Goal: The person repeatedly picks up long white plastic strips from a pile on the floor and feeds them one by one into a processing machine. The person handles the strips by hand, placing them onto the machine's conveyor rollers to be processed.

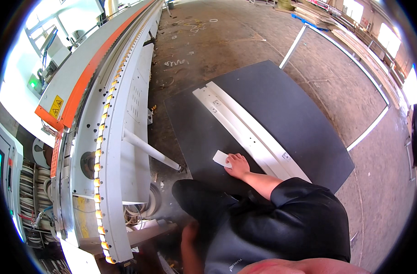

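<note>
My right hand is closed on a small white rectangular piece, its kind not clear. It rests low on a large dark grey panel. Across that panel runs a long white profiled strip with small holes and printed labels, just beyond my right hand. My left arm hangs in shadow beside my dark-trousered knee, close to the machine; the fingers of that hand do not show clearly.
A long white machine with an orange band and a row of yellow rollers stands at left. Its white support bar juts toward the panel. A white metal frame stands at right on the concrete floor. Stacked boards lie far off.
</note>
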`<state>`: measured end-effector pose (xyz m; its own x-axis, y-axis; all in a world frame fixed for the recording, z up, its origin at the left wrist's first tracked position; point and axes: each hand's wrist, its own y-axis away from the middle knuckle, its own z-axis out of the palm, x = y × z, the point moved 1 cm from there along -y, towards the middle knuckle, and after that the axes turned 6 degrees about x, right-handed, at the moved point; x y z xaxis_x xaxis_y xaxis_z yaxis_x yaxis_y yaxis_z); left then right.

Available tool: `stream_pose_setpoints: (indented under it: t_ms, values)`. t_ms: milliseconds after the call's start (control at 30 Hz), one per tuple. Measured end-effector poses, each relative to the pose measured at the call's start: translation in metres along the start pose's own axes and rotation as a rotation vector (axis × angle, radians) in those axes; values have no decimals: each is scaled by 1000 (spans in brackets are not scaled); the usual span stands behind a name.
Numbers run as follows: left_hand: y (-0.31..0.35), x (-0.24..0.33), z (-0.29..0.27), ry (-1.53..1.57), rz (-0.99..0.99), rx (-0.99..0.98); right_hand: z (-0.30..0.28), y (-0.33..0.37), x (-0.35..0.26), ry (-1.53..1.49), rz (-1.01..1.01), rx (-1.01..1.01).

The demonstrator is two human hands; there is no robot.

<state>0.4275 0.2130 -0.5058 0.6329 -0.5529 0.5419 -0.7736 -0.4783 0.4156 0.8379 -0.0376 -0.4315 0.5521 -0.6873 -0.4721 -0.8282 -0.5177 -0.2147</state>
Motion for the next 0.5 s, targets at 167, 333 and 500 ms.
stream_pose_setpoints:
  t_ms: [167,333,500]
  values:
    - [4,10,-7,18,-23,3,0,-5,-4,31,7,-21]
    - [3,9,-4,-2,13,1,2,-3,-2,32,-14,18]
    - [3,10,-4,-7,19,0,1,-4,-1,34,-11,0]
